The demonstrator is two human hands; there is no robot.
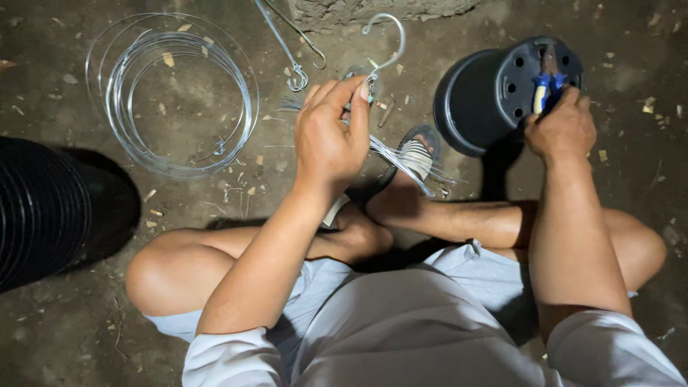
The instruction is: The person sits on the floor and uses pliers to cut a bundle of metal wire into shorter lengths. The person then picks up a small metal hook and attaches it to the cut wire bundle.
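While dirt floor (pixel 215 215) bears wire coil (pixel 172 93) (littered); left hand (pixel 330 136) pinches hook (pixel 383 43)

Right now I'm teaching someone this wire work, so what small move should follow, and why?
Probably lift the pliers off the upturned black pot and bring them across to the wire hook. The right hand grips them on the pot's base, apart from the left hand, which pinches the hook's lower end with loose wire strands trailing below.
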